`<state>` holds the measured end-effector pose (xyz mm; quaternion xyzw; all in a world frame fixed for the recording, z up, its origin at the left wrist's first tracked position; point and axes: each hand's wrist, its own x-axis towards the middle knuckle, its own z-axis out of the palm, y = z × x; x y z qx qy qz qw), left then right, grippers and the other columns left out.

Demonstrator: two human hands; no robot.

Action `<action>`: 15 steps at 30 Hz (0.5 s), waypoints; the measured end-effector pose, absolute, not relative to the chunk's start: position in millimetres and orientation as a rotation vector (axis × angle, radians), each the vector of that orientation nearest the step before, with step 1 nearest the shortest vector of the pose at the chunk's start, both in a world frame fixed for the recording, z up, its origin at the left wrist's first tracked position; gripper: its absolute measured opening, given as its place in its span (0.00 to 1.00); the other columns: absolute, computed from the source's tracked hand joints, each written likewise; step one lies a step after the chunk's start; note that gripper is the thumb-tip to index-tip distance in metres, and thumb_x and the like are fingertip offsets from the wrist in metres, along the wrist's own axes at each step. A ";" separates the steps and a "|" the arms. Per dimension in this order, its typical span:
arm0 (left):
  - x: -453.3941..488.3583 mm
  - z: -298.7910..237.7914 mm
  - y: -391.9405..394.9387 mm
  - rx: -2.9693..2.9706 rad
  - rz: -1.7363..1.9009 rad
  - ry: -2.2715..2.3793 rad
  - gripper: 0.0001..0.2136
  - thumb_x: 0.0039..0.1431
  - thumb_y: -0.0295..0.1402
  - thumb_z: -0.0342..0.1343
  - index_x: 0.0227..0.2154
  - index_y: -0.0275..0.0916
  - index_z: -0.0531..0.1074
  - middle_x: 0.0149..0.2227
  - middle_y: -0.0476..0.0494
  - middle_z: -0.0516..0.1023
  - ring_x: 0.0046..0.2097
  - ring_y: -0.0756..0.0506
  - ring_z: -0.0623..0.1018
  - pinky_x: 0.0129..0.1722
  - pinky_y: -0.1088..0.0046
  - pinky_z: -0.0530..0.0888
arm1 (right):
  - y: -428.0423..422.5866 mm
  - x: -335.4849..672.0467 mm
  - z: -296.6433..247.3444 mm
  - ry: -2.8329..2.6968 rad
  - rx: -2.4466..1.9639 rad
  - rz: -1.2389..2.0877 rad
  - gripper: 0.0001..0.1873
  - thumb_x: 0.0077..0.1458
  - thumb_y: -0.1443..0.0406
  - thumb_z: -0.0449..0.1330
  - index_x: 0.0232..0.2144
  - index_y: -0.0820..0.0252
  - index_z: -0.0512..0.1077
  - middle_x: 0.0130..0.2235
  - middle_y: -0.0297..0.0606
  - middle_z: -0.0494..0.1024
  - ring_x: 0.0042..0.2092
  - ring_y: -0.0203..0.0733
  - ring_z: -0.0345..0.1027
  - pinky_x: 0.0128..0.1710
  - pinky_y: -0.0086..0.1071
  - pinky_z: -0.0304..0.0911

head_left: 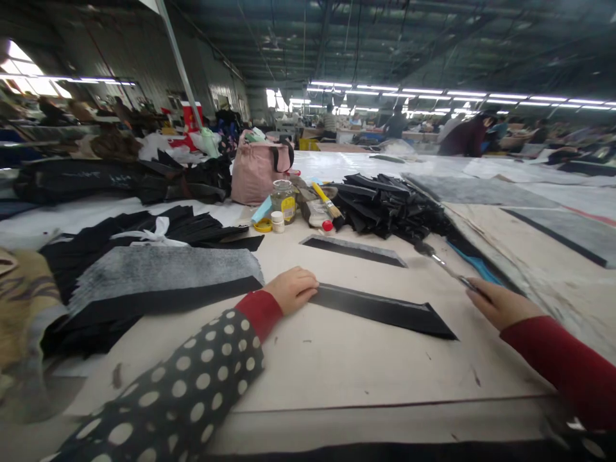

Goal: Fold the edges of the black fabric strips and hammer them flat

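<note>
My left hand (292, 289) rests on the near end of a long black strip (385, 310) lying flat on the worktable (337, 366), its fingers curled and pressing the strip down. My right hand (500, 303) is closed round the handle of a thin brush (445, 266), whose tip points away toward the black pile. A second black strip (353, 249) lies farther back on the table.
A stack of grey and black cut pieces (158, 282) sits at the left. A glass jar (283, 200), small bottle (278, 221), yellow-handled brush (327, 200) and pink bag (260, 168) stand behind. A heap of black pieces (389, 205) lies at the right. People work far back.
</note>
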<state>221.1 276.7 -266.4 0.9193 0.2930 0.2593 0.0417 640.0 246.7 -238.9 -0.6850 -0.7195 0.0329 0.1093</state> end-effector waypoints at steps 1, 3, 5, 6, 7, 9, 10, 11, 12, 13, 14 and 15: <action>221.1 -266.5 276.7 2.816 0.797 0.896 0.08 0.57 0.29 0.46 0.33 0.34 0.70 0.36 0.42 0.73 0.39 0.48 0.70 0.41 0.71 0.67 | 240.5 626.2 -233.2 -1.997 -1.961 0.225 0.23 0.53 0.57 0.45 0.44 0.67 0.65 0.31 0.46 0.71 0.29 0.43 0.66 0.26 0.34 0.64; 221.1 -266.4 276.9 2.819 0.794 0.903 0.08 0.57 0.29 0.47 0.34 0.34 0.70 0.35 0.42 0.73 0.39 0.47 0.70 0.41 0.71 0.67 | 225.9 594.1 -224.6 -1.795 -1.822 0.537 0.27 0.53 0.51 0.43 0.48 0.63 0.61 0.24 0.36 0.68 0.20 0.36 0.60 0.13 0.28 0.58; 221.3 -266.3 277.2 2.822 0.785 0.916 0.07 0.57 0.29 0.47 0.34 0.34 0.70 0.35 0.42 0.73 0.38 0.47 0.70 0.41 0.71 0.67 | 213.7 560.5 -220.9 -1.829 -1.716 0.715 0.29 0.53 0.50 0.43 0.51 0.61 0.60 0.21 0.32 0.66 0.15 0.33 0.56 0.10 0.27 0.55; 221.3 -266.2 277.4 2.825 0.777 0.923 0.07 0.57 0.29 0.47 0.34 0.34 0.70 0.34 0.42 0.73 0.38 0.47 0.70 0.41 0.71 0.67 | 210.2 545.0 -220.7 -1.908 -1.689 0.735 0.28 0.53 0.50 0.44 0.50 0.60 0.61 0.22 0.33 0.68 0.15 0.33 0.58 0.10 0.27 0.56; 221.3 -266.2 277.6 2.829 0.767 0.929 0.08 0.57 0.29 0.47 0.34 0.34 0.70 0.34 0.42 0.73 0.38 0.47 0.69 0.41 0.71 0.67 | 208.7 531.3 -221.2 -2.010 -1.638 0.705 0.27 0.53 0.52 0.44 0.49 0.60 0.63 0.24 0.35 0.71 0.18 0.35 0.62 0.13 0.28 0.61; 221.0 -266.2 277.6 2.836 0.739 0.940 0.08 0.57 0.30 0.47 0.34 0.34 0.70 0.34 0.42 0.72 0.38 0.47 0.69 0.41 0.71 0.67 | 210.8 510.7 -222.5 -2.193 -1.493 0.543 0.23 0.54 0.55 0.44 0.47 0.59 0.66 0.34 0.40 0.76 0.31 0.41 0.71 0.28 0.32 0.69; 220.7 -266.1 277.4 2.836 0.731 0.946 0.08 0.57 0.30 0.47 0.34 0.34 0.69 0.34 0.42 0.72 0.38 0.47 0.69 0.41 0.71 0.67 | 213.3 503.7 -222.7 -2.252 -1.418 0.446 0.23 0.55 0.57 0.44 0.47 0.59 0.67 0.40 0.41 0.75 0.38 0.42 0.71 0.36 0.34 0.68; 220.5 -265.9 277.2 2.835 0.724 0.950 0.08 0.57 0.30 0.47 0.33 0.34 0.69 0.35 0.43 0.72 0.38 0.47 0.69 0.41 0.71 0.67 | 215.9 498.5 -222.6 -2.284 -1.359 0.354 0.22 0.55 0.58 0.43 0.47 0.60 0.66 0.44 0.42 0.73 0.43 0.43 0.69 0.42 0.34 0.66; 220.2 -265.7 277.0 2.832 0.721 0.954 0.07 0.57 0.30 0.47 0.33 0.34 0.69 0.35 0.43 0.72 0.38 0.47 0.69 0.41 0.71 0.67 | 218.1 494.6 -222.4 -2.299 -1.324 0.277 0.23 0.55 0.59 0.43 0.48 0.61 0.66 0.47 0.43 0.72 0.46 0.43 0.67 0.45 0.34 0.64; 219.9 -265.4 276.8 2.830 0.719 0.954 0.07 0.57 0.30 0.47 0.33 0.35 0.69 0.35 0.43 0.72 0.38 0.47 0.69 0.41 0.71 0.67 | 219.6 491.6 -222.6 -2.302 -1.310 0.211 0.23 0.56 0.59 0.43 0.50 0.63 0.64 0.48 0.44 0.71 0.47 0.43 0.66 0.46 0.34 0.63; 219.7 -265.0 276.6 2.826 0.718 0.955 0.07 0.57 0.30 0.47 0.33 0.34 0.69 0.35 0.43 0.72 0.38 0.47 0.69 0.42 0.71 0.67 | 220.2 489.0 -223.9 -2.305 -1.306 0.157 0.24 0.56 0.59 0.42 0.51 0.65 0.63 0.48 0.46 0.71 0.47 0.43 0.67 0.45 0.33 0.64; 219.5 -264.6 276.6 2.823 0.715 0.956 0.07 0.57 0.30 0.48 0.33 0.34 0.69 0.34 0.43 0.72 0.38 0.47 0.69 0.42 0.71 0.67 | 220.2 486.6 -226.5 -2.322 -1.308 0.120 0.25 0.57 0.60 0.41 0.52 0.66 0.61 0.47 0.47 0.71 0.45 0.43 0.68 0.43 0.33 0.65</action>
